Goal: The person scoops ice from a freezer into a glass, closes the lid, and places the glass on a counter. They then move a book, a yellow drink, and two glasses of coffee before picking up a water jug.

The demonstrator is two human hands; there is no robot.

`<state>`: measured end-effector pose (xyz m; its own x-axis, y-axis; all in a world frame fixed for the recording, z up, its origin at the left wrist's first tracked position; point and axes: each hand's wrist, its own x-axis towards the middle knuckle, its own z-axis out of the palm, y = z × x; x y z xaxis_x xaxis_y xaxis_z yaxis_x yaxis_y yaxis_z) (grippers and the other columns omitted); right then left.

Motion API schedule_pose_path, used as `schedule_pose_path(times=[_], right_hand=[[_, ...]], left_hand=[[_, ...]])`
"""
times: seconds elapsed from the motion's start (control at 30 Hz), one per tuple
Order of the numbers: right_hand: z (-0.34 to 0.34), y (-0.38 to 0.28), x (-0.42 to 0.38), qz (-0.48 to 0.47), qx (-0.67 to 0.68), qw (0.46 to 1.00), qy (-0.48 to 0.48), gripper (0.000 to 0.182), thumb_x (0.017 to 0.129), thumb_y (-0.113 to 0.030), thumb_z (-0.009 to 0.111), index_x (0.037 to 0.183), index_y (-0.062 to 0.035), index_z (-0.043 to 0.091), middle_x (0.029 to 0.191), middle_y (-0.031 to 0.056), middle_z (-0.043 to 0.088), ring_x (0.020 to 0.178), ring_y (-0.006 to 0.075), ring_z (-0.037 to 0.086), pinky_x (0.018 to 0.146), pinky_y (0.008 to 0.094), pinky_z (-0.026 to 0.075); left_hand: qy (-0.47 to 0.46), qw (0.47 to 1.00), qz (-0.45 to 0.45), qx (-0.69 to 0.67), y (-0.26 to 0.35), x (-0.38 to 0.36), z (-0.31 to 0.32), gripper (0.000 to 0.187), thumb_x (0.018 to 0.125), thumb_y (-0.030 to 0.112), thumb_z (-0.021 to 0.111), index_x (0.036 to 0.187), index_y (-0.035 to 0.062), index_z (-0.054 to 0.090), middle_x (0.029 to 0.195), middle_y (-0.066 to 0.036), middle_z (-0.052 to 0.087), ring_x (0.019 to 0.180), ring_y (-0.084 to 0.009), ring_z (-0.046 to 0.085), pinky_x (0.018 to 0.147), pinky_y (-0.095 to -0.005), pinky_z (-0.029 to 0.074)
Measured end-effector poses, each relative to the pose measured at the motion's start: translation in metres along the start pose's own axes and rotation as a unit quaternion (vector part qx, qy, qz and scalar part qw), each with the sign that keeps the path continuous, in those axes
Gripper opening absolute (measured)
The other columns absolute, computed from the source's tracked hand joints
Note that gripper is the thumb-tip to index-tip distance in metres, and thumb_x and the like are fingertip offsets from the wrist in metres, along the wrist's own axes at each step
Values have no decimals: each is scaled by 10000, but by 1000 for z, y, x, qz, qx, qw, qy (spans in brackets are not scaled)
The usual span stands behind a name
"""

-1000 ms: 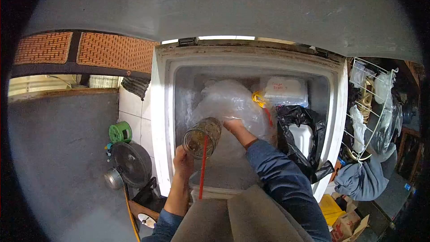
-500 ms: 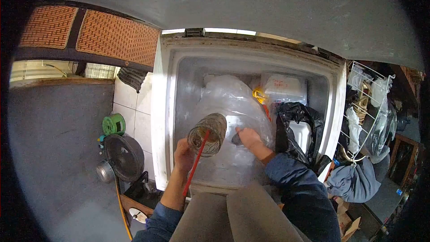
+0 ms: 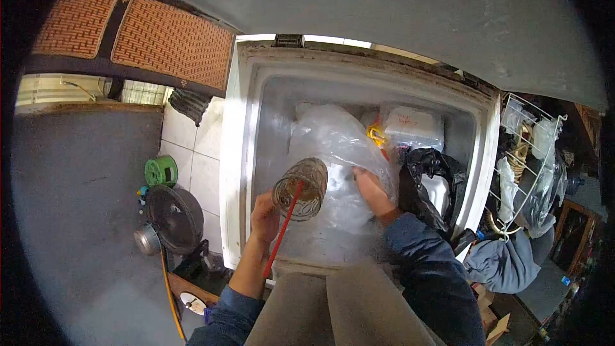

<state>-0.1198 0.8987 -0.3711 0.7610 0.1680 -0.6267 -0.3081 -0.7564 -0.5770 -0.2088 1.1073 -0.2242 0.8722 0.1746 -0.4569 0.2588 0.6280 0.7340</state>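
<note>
A patterned drinking glass (image 3: 301,191) with a red straw (image 3: 284,227) is in my left hand (image 3: 264,218), which is wrapped round its side. The glass is tilted with its mouth toward me, over the inside of an open chest freezer (image 3: 232,154). Down in the freezer lies a large clear plastic bag (image 3: 330,129), its contents hard to make out through frosty glare. My right hand (image 3: 371,193) is closed on the bag's loose plastic at its right side, and its fingertips are partly hidden by the folds.
Beside the bag sit a white lidded container (image 3: 415,127), a yellow knotted tie (image 3: 376,134) and a black bag (image 3: 428,161) round a white tray (image 3: 437,193). A wire rack (image 3: 530,154) hangs right of the freezer. A dark wok (image 3: 173,218) and a green spool (image 3: 161,171) are at left.
My right hand has moved a little right and away from me, and the plastic by it is lifted and folded differently. The glass stays in my left hand.
</note>
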Motion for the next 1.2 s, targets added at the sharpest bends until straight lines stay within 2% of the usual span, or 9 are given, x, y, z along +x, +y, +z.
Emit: schedule_pose_path(times=[0.17,0.23,0.37,0.63,0.77,0.83,0.97,1.17,1.2], right_hand=[[-8,-19,-9,1,-51,999,-11,477,793,-390,292,995,-5,490,1034,223,458,1010,346,392,867,362,279],[-12,-31,-11,-52,-200,958,-198,510,794,-406,258,934,11,515,968,244,483,955,367,428,852,375,294],[32,3,4,8,-111,985,-130,530,803,-400,216,902,26,517,906,255,500,890,384,462,829,395,316],[58,18,5,-186,-362,896,-177,203,770,-124,359,887,-8,477,749,201,551,723,299,558,618,394,439],[52,42,13,-141,-308,929,-149,201,758,-104,370,894,5,471,759,204,548,734,309,551,652,411,426],[47,56,17,-240,-118,961,-65,193,741,-70,362,862,12,488,791,211,545,763,335,537,673,421,411],[63,45,19,-142,-170,970,-100,216,720,-75,376,875,18,494,813,204,545,776,362,520,681,416,402],[76,41,57,-157,-226,924,-268,202,671,-94,440,805,17,542,732,189,555,690,314,550,582,384,431],[70,19,61,-300,-291,816,-400,182,677,-123,460,754,20,544,694,168,555,613,267,540,538,363,427]], left_hand=[[-20,1000,2,0,-5,4,-5,353,699,265,460,848,-38,562,947,-113,513,902,-208,458,813,-305,306],[-8,1000,-12,-13,-8,3,-6,355,700,274,464,836,-38,565,944,-116,513,902,-209,457,810,-305,307],[-22,999,27,-7,-10,-1,-9,340,703,272,475,812,-38,562,924,-115,514,870,-204,462,792,-303,311],[-10,1000,18,4,-9,2,-15,290,711,213,442,809,-34,560,844,-99,534,819,-163,472,763,-272,319],[-4,1000,15,6,-10,5,-15,305,709,202,424,825,-49,553,852,-110,535,808,-167,472,756,-272,319],[27,999,12,41,-6,6,-11,309,708,201,419,823,-54,551,869,-116,533,817,-169,471,763,-274,316],[2,1000,3,21,-2,9,-7,311,706,194,414,834,-55,550,926,-128,525,889,-176,463,806,-280,307],[25,1000,4,-12,-4,8,-5,296,696,186,424,839,-37,557,935,-124,527,895,-185,469,810,-290,310],[33,999,2,-27,-8,7,-11,295,699,191,429,842,-32,558,931,-120,531,890,-188,474,813,-293,310]])
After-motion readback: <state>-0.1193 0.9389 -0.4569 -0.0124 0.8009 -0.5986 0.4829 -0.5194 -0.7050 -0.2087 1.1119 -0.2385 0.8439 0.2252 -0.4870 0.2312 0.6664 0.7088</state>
